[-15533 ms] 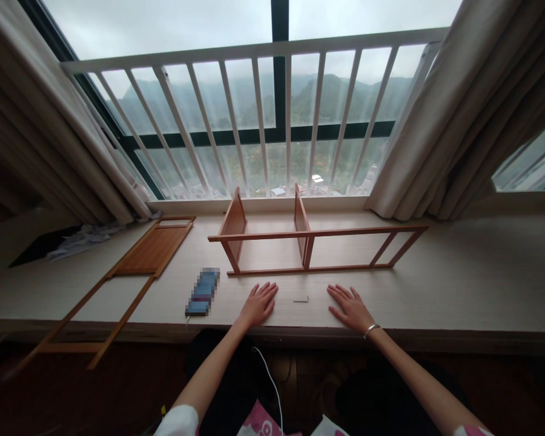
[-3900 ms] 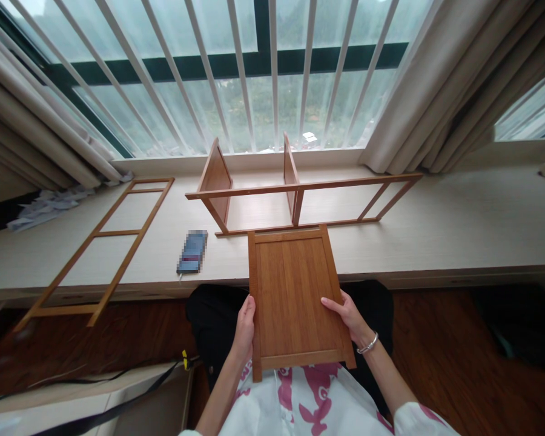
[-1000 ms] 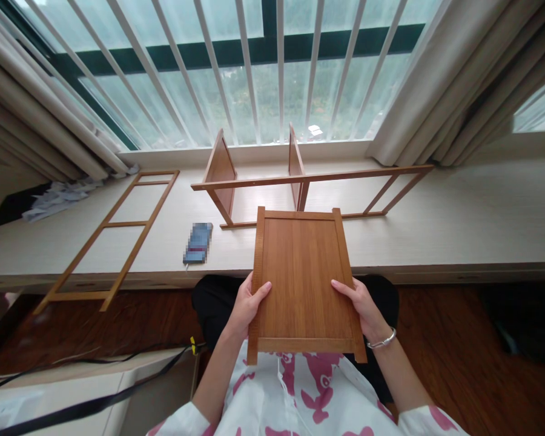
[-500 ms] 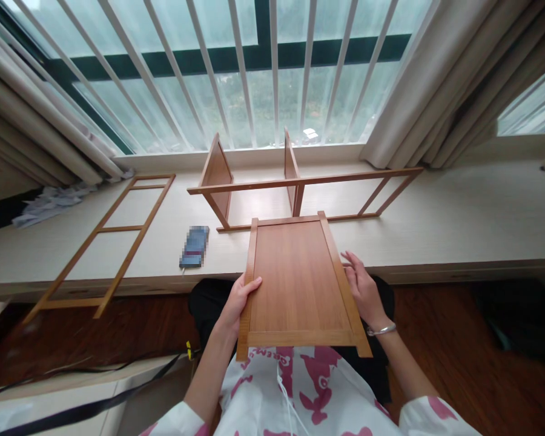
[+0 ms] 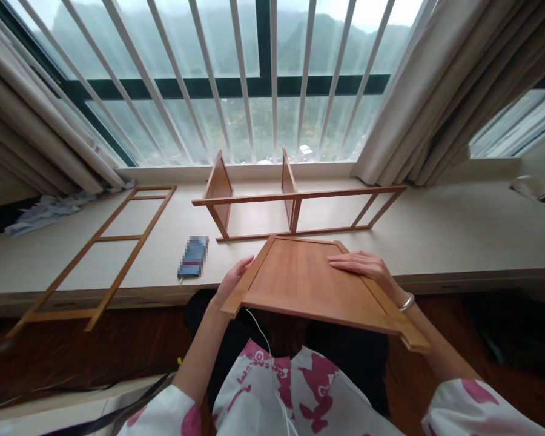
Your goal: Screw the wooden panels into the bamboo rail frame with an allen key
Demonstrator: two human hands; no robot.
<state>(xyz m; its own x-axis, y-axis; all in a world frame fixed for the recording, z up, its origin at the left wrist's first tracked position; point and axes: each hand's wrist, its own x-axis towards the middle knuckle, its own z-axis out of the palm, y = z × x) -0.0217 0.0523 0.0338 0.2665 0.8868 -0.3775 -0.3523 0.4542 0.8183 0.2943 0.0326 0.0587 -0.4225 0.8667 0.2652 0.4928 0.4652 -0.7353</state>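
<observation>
A flat wooden panel (image 5: 295,275) with raised side rails is in front of my body, tilted, its near right corner swung out over my right forearm. My left hand (image 5: 234,280) is closed at the panel's left rail, with part of the fingers hidden behind it. My right hand (image 5: 361,266) rests across the right rail, its fingers straight and flat on the panel's upper face; the thumb is out of sight. Just beyond the panel, a wooden shelf frame (image 5: 254,198) lies on its side with two boards standing up from it.
At the left, a ladder-shaped wooden frame (image 5: 95,239) lies on the white window ledge (image 5: 454,236) and overhangs its front edge. A phone (image 5: 193,257) with a cable is near it. Crumpled grey cloth (image 5: 49,212) lies farther left. Curtains (image 5: 404,91) flank the barred window.
The panel has turned, its near edge swinging right and tilting. My right hand has moved from beside the right rail onto the upper face. The view has tipped up slightly.
</observation>
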